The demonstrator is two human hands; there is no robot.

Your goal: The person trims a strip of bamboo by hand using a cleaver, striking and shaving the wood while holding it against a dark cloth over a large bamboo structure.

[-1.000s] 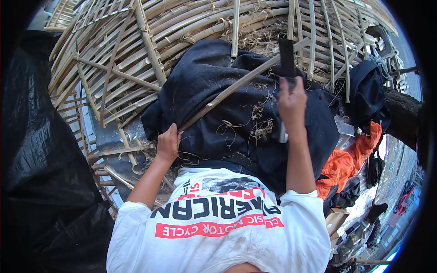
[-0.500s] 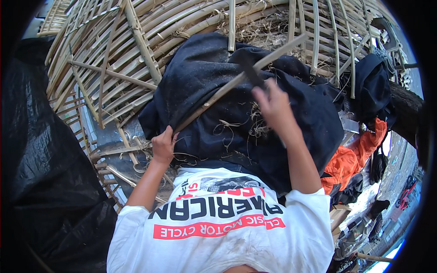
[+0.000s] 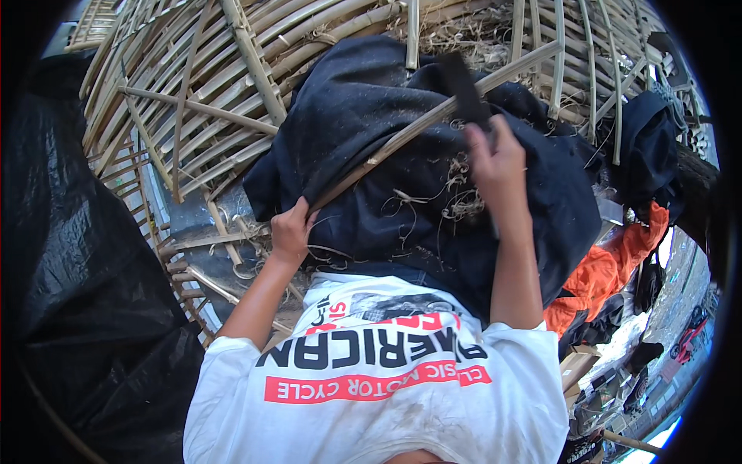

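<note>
My left hand grips the near end of a long split bamboo strip that slants up to the right across my lap. A dark cloth covers my lap beneath the strip. My right hand holds a dark flat blade tool, whose tip leans left and lies against the strip near its middle. Pale curly shavings litter the cloth just under my right hand.
A large woven bamboo frame curves around the front and left. Black plastic sheeting fills the left side. An orange garment and dark bags hang at the right, above cluttered ground.
My right hand slid left along the strip with the blade tool, then came back right; the tool now tilts left instead of standing upright. My left hand kept its grip.
</note>
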